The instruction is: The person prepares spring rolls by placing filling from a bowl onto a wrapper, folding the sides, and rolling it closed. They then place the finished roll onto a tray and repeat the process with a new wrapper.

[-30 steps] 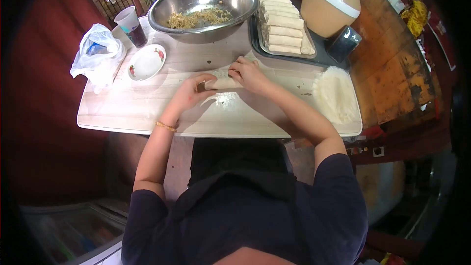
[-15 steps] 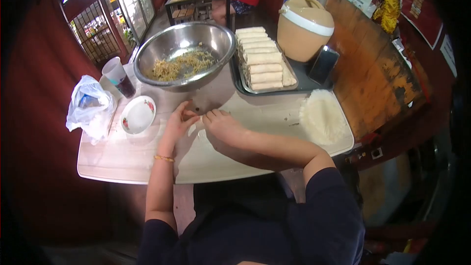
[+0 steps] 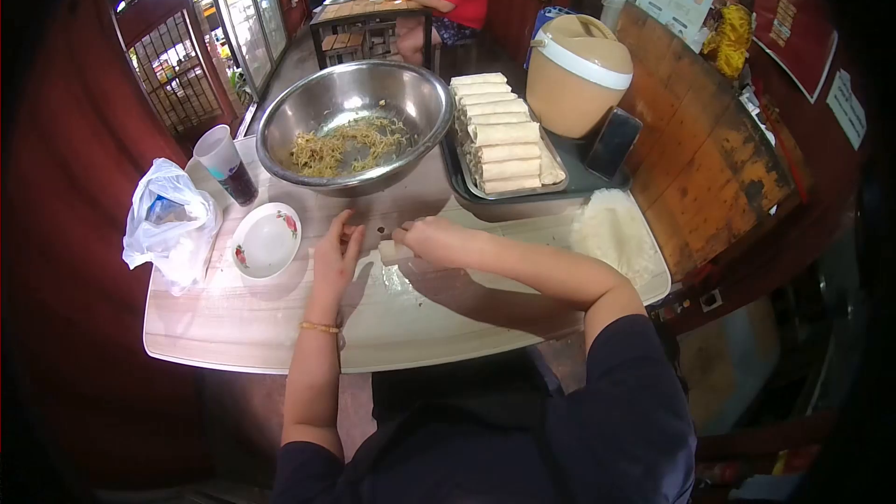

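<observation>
Head view, pale roll (image 3: pixel 390 253) jutting from curled right grip (image 3: pixel 431 239), left grip (image 3: pixel 334 250) parted, empty, nearby.

the sleeves (image 3: pixel 621 373) are navy, the bracelet (image 3: pixel 319 328) yellowish.

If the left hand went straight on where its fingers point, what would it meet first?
Most likely the near side of the metal bowl, ahead of the left hand, though depth is hard to judge.

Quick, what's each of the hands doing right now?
Left hand: open, nothing seen in it.
Right hand: closed, holding a pale roll.
</observation>
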A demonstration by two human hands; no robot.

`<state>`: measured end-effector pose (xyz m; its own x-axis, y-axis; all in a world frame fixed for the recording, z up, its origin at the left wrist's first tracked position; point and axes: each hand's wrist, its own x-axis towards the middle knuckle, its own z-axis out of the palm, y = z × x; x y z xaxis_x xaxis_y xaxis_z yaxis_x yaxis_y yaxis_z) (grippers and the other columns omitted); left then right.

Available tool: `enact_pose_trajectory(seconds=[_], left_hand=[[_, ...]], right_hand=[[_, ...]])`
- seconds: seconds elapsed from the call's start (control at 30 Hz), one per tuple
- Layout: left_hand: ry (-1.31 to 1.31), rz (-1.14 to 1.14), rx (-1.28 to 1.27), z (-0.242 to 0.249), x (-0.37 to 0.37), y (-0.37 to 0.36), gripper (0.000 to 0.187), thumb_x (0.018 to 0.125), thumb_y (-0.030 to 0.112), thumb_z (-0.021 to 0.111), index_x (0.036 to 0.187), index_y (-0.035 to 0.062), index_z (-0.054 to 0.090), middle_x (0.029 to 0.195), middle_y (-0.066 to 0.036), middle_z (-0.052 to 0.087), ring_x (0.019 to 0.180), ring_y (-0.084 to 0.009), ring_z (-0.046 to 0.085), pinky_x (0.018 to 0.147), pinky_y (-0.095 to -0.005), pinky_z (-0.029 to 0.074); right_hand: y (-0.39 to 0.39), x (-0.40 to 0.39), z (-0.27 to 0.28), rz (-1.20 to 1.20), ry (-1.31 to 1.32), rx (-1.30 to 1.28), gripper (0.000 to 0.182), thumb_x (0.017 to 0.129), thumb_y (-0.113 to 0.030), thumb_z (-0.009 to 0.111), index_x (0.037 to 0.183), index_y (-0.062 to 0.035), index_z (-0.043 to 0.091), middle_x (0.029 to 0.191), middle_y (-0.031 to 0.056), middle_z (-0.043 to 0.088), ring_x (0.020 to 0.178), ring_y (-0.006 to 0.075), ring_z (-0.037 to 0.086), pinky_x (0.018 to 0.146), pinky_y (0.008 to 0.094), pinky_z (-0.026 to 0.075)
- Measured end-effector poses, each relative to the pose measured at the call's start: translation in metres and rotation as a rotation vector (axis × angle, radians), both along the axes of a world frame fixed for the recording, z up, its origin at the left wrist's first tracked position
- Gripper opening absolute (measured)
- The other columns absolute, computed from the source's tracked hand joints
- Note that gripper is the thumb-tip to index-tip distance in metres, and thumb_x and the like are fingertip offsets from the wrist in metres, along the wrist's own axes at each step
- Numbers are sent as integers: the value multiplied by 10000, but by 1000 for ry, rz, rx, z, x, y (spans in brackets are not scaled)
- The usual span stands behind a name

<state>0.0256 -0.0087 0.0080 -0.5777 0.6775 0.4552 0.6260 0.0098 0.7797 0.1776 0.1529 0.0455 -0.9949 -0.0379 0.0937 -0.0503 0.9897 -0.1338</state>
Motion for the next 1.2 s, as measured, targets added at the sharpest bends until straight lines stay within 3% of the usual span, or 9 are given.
enact_pose_trajectory(seconds=[0.13,0.2,0.27,0.33,0.4,0.47,0.53,0.67,1.2], left_hand=[[-89,-42,5,0,7,-1,381,938,153,631,1279,5,547,833,-102,658,695,-141,629,638,-286,516],[-87,-52,8,-6,3,-2,378,942,157,625,1280,8,547,837,-103,658,697,-143,630,641,-288,520],[-96,-68,0,-8,8,-4,376,945,161,620,1282,11,548,841,-103,658,699,-145,631,645,-290,524],[-88,-72,0,3,15,-5,375,950,171,613,1285,15,549,842,-98,658,698,-152,628,655,-293,522],[-80,-69,-14,0,15,-3,375,950,173,612,1286,17,549,842,-95,658,700,-152,628,656,-291,520],[-65,-61,-26,0,14,-3,375,951,176,610,1287,19,549,843,-92,658,702,-152,627,658,-290,519],[-76,-68,-30,-2,13,-3,375,955,177,605,1291,21,544,839,-88,660,703,-148,628,650,-286,515],[-89,-35,-34,-14,5,-3,376,961,179,598,1294,17,538,832,-81,657,701,-143,626,646,-282,510],[-62,30,-62,-17,-2,-1,340,973,224,586,1223,-6,582,796,-103,650,698,-160,603,659,-290,477]], right_hand=[[5,11,20,-13,-116,-110,330,772,-53,644,1094,-22,581,1013,173,648,907,360,661,766,427,540],[18,18,22,6,-183,95,317,769,-28,637,1082,-27,586,992,175,649,919,356,656,773,440,537],[40,33,38,92,74,40,245,782,-6,622,1025,-30,603,946,160,651,922,351,647,774,441,532],[59,44,79,-20,102,-79,197,779,-26,654,972,-41,621,908,149,650,901,345,646,773,437,517],[96,49,111,-9,256,35,244,774,-9,656,1013,-51,633,923,144,669,871,336,656,754,419,526],[132,48,135,-203,216,-1,316,741,22,682,1041,-71,645,944,153,681,903,342,661,776,417,533],[166,45,143,-201,265,99,342,726,47,685,1052,-47,639,988,158,685,950,341,655,815,422,526],[198,38,137,-260,141,75,361,720,47,685,1067,-37,633,1017,161,680,980,340,646,839,423,515],[213,41,125,-216,148,100,386,719,14,690,1088,-89,644,1031,138,693,946,306,668,831,399,524]])
